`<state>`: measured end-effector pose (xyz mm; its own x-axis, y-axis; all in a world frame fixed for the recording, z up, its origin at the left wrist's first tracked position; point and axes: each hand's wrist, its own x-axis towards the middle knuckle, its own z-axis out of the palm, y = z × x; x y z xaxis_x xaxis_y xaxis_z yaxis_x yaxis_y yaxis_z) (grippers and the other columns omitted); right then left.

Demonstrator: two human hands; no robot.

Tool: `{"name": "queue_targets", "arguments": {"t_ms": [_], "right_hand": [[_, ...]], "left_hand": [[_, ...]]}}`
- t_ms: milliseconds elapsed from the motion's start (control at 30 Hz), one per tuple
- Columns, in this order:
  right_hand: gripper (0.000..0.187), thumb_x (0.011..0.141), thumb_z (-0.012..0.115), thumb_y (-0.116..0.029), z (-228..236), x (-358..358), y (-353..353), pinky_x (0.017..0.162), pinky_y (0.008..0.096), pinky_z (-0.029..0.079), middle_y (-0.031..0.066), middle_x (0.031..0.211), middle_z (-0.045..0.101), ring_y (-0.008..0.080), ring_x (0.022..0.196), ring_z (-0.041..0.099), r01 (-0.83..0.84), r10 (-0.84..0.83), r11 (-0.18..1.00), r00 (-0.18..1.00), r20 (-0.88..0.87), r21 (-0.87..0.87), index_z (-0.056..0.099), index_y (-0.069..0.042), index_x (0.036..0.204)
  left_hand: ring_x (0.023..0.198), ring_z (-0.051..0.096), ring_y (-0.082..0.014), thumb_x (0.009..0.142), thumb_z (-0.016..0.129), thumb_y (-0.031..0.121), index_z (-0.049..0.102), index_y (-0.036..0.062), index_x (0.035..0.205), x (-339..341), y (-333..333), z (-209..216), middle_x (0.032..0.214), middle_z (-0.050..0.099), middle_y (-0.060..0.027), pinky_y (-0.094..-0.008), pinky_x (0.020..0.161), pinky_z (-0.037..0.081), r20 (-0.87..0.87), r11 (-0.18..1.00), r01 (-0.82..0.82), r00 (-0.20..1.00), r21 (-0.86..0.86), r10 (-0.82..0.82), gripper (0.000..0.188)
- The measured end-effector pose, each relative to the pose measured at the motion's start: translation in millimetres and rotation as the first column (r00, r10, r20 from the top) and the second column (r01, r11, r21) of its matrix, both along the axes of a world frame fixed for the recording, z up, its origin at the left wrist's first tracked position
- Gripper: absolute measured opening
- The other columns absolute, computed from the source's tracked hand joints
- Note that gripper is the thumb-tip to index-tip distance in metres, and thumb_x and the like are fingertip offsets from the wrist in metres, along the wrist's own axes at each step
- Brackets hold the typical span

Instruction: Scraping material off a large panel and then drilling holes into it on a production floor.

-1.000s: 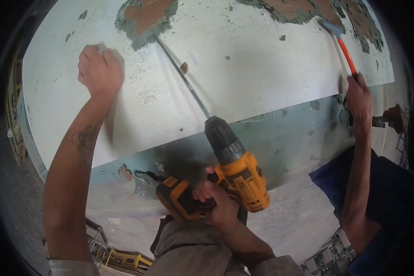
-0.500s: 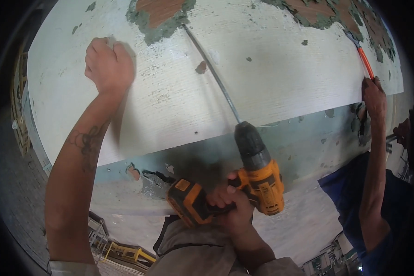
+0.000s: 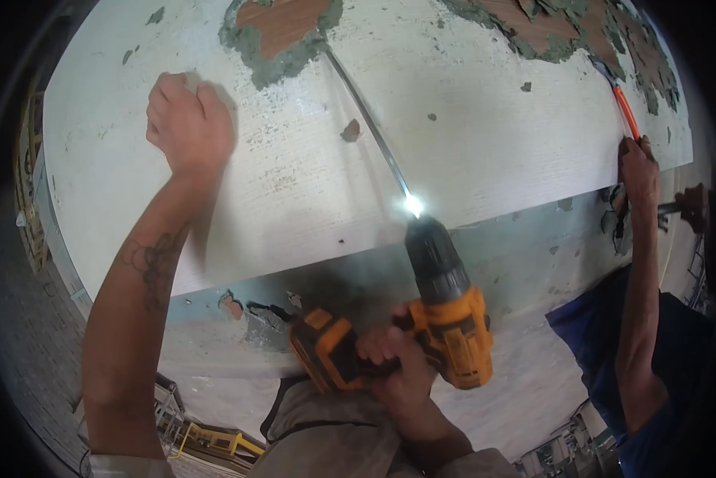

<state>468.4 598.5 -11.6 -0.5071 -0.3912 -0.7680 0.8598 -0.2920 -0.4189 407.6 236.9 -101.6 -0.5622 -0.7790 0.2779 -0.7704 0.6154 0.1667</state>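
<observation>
My left hand [image 3: 189, 123] rests as a closed fist on a white wood-grained panel [image 3: 453, 143], with nothing visible in it. My right hand [image 3: 402, 362] is wrapped round the grip of a yellow and black cordless drill [image 3: 453, 334]. From its black chuck a long thin metal bit [image 3: 370, 123] reaches up and away to the left. The bit's tip meets the edge of a crumbly grey-green layer [image 3: 270, 72] around a bare reddish-brown patch [image 3: 282, 28]. A bright light shines where the bit enters the chuck.
At right, another person's hand [image 3: 638, 171] holds an orange-handled tool [image 3: 626, 113] against a larger stripped area [image 3: 581, 32]. Small loose flakes [image 3: 350, 131] lie on the panel. A chipped pale-green surface [image 3: 525, 247] lies below its near edge. Yellow equipment [image 3: 219, 442] stands at lower left.
A bright light has appeared at the drill's chuck. The drill body has dropped slightly in view, while its bit tip remains at the layer's edge. My left fist stays on the panel.
</observation>
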Motion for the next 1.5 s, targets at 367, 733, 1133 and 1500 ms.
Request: {"name": "queue_targets", "arguments": {"t_ms": [367, 733, 1133, 1500], "right_hand": [[0.026, 0.1, 0.055, -0.016, -20, 31, -30, 0.076, 0.0362, 0.041, -0.003, 0.075, 0.039, 0.0127, 0.071, 0.043, 0.179, -0.151, 0.95, 0.981, 0.126, -0.254, 0.052, -0.019, 0.126], [0.031, 0.1, 0.057, -0.01, -21, -40, -53, 0.073, 0.0336, 0.044, -0.0012, 0.075, 0.042, 0.0116, 0.069, 0.045, -0.019, 0.052, 0.965, 0.992, 0.117, -0.263, 0.055, -0.009, 0.131], [0.029, 0.095, 0.059, -0.021, -50, -17, 76, 0.064, 0.0329, 0.038, -0.004, 0.069, 0.033, 0.0115, 0.06, 0.037, 0.056, -0.045, 0.973, 0.997, 0.056, -0.224, 0.057, -0.013, 0.123], [0.024, 0.096, 0.056, -0.019, -67, -28, 89, 0.068, 0.0333, 0.041, -0.0017, 0.073, 0.036, 0.0138, 0.067, 0.042, 0.125, -0.049, 0.932, 0.974, 0.222, -0.341, 0.056, -0.013, 0.119]], "left_hand": [[0.127, 0.05, -0.0423, 0.099, 0.051, 0.027, 0.05, -0.0035, 0.134, 2, -1, 1, 0.134, 0.055, -0.0237, -0.0536, 0.112, 0.033, -0.095, 0.998, 0.056, 0.994, 0.011, -0.055, 0.046], [0.138, 0.041, -0.0419, 0.1, 0.051, 0.024, 0.051, -0.0024, 0.135, -1, 6, 2, 0.144, 0.048, -0.0252, -0.0576, 0.116, 0.025, -0.064, 0.999, 0.013, 0.998, 0.031, -0.011, 0.043], [0.144, 0.036, -0.0389, 0.102, 0.055, 0.039, 0.052, 0.0009, 0.136, -3, 4, 3, 0.151, 0.045, -0.0211, -0.0605, 0.118, 0.02, -0.066, 1.0, 0.003, 0.998, 0.02, -0.002, 0.052], [0.152, 0.033, -0.0365, 0.097, 0.062, 0.056, 0.049, 0.0063, 0.151, -78, 22, 29, 0.163, 0.039, -0.02, -0.0654, 0.118, 0.027, 0.068, 0.831, 0.555, 0.828, 0.041, -0.557, 0.075]]}}
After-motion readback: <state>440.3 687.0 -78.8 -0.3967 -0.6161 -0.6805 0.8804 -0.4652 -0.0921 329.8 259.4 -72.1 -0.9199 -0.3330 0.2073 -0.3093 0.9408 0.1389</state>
